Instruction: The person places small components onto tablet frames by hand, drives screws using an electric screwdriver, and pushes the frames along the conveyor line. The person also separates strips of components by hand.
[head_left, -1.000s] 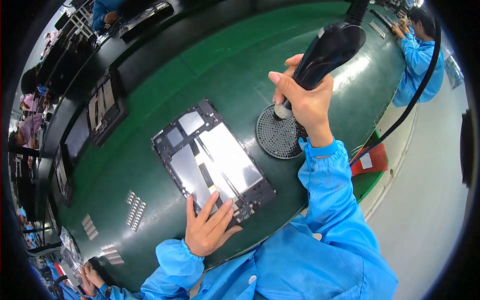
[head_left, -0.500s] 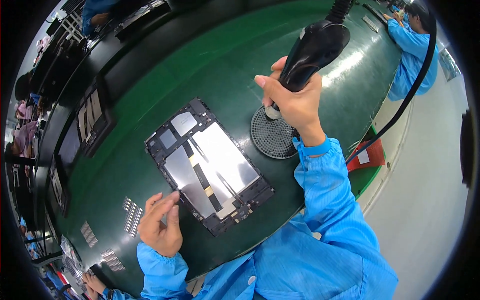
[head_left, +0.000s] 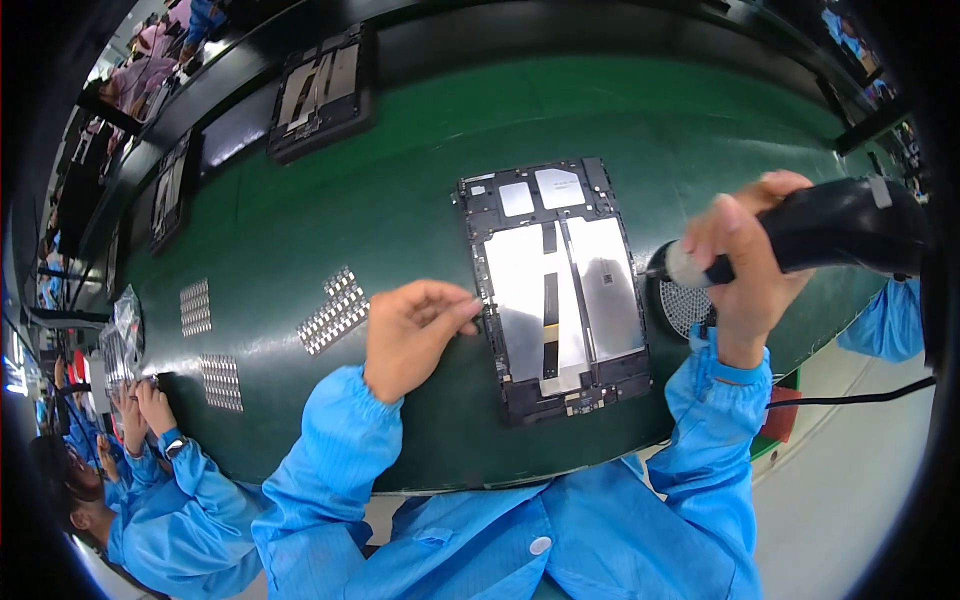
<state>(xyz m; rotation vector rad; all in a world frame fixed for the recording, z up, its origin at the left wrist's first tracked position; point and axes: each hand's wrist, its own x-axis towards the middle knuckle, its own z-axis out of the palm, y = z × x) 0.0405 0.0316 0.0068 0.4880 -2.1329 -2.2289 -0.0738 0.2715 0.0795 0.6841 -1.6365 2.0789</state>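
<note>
An opened tablet (head_left: pixel 625 290) lies face down on the green bench, its silver battery panels, dark ribbon cable and black frame exposed. My left hand (head_left: pixel 412 330) is at its left edge, thumb and fingertips drawn together; whatever is between them is too small to make out. My right hand (head_left: pixel 750 255) is closed around a black electric screwdriver (head_left: pixel 845 225), held tilted with its pale nose and thin bit toward the tablet's right edge. Beneath the nose sits a round screw tray (head_left: pixel 686 308) full of small holes, partly hidden by my hand.
Sheets of small metallic parts (head_left: pixel 335 312) lie left of my left hand, with more (head_left: pixel 221 382) farther left. Other opened tablets (head_left: pixel 320 90) rest on the black rail behind. A co-worker (head_left: pixel 190 510) sits at left. A black cable (head_left: pixel 850 398) and red bin (head_left: pixel 782 415) are at right.
The view has turned, so the bench and tablet appear straighter. My right hand has brought the screwdriver's bit from the screw tray up toward the tablet's right edge. My left hand stays beside the tablet.
</note>
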